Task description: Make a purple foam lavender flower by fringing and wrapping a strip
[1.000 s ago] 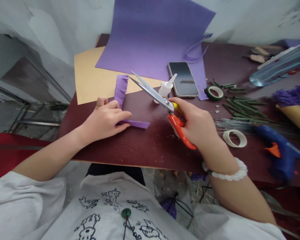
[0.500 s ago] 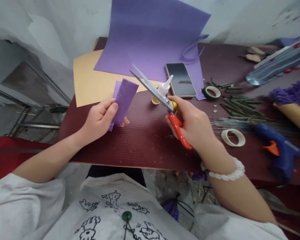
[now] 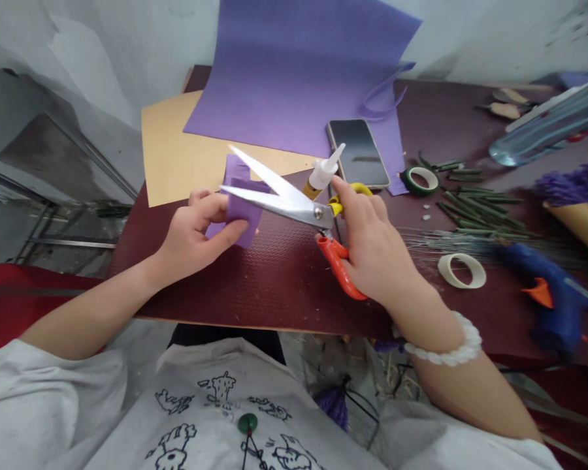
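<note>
My left hand point(image 3: 198, 232) pinches purple foam strips point(image 3: 242, 219), folded or stacked, between thumb and fingers above the table. My right hand point(image 3: 375, 241) grips a pair of scissors point(image 3: 294, 202) by the yellow and red handles. The scissors' blades are spread and point left, overlapping the upper part of the strips in view; whether they touch it I cannot tell. Just behind the scissors stands a small white-capped glue bottle point(image 3: 323, 171), its lower part partly hidden by the blades and hand.
A large purple sheet point(image 3: 298, 72) leans on the wall over a tan sheet point(image 3: 169, 153). A phone point(image 3: 359, 153), green tape point(image 3: 420, 181), green stems point(image 3: 480, 209), a pale tape roll point(image 3: 462, 271) and a blue glue gun point(image 3: 558, 294) lie to the right.
The scissors have moved left and lower, their blades opening wider and now overlapping the purple strips. The left hand has turned the strips, its thumb shifting right.
</note>
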A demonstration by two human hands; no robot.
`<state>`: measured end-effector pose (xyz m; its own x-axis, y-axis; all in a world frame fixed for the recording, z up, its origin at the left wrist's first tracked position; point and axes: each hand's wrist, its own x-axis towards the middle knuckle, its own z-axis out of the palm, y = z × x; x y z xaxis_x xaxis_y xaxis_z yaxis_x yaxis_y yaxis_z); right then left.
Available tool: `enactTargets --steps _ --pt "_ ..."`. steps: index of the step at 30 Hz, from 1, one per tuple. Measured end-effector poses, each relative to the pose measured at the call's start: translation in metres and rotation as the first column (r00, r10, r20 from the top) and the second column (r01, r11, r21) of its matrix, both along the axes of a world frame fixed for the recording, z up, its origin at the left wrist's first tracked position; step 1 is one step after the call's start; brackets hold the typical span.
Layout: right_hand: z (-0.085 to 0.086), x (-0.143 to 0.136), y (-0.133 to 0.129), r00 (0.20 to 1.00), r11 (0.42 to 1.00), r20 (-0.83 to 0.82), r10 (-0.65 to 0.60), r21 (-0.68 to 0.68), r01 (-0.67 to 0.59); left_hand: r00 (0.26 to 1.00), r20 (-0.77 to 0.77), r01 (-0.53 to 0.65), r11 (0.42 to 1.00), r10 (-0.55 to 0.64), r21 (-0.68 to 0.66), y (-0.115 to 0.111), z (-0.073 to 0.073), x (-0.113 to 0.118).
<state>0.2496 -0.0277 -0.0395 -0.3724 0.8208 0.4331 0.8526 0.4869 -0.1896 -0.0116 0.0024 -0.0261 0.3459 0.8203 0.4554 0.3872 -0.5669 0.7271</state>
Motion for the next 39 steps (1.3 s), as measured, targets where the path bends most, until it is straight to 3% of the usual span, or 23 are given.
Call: enactTargets --steps 3,8,14,20,23,31,39 --pt "-0.0015 -0.0030 -0.0012 0.999 0.999 0.024 0.029 0.022 -0.030 0.999 0.026 0.021 0.998 -0.020 -0.057 -0.0016 0.0009 -0.0002" --pt "-0.0044 -0.0033 -0.0011 0.997 0.997 0.043 0.059 0.040 -0.061 0.959 0.237 0.178 0.980 -0.153 -0.088 -0.0026 0.0026 -0.0015" --pt "-0.0069 -0.0043 -0.0012 0.994 0.994 0.064 0.088 0.060 -0.092 0.997 0.060 0.047 0.999 -0.046 -0.008 -0.0035 0.0076 -0.0030" --pt "-0.0085 -0.0045 -0.0022 0.994 0.996 0.060 0.090 0.006 -0.091 0.971 0.210 0.159 0.965 -0.114 -0.210 -0.0077 0.0102 0.0011" --pt "-0.0090 -0.0037 -0.0028 0.994 0.996 0.059 0.092 -0.027 -0.090 0.963 0.241 0.178 0.952 -0.117 -0.249 -0.0075 0.0098 0.0021" --pt "-0.0061 -0.0052 -0.0037 0.995 0.994 0.047 0.092 -0.066 -0.089 0.996 0.046 -0.074 0.997 0.075 -0.027 -0.0043 0.0091 0.0001" --pt "-0.0071 -0.0062 -0.0040 0.994 0.993 0.060 0.090 -0.085 -0.085 0.991 0.126 0.048 0.999 -0.046 -0.013 -0.0019 0.0061 0.0001"
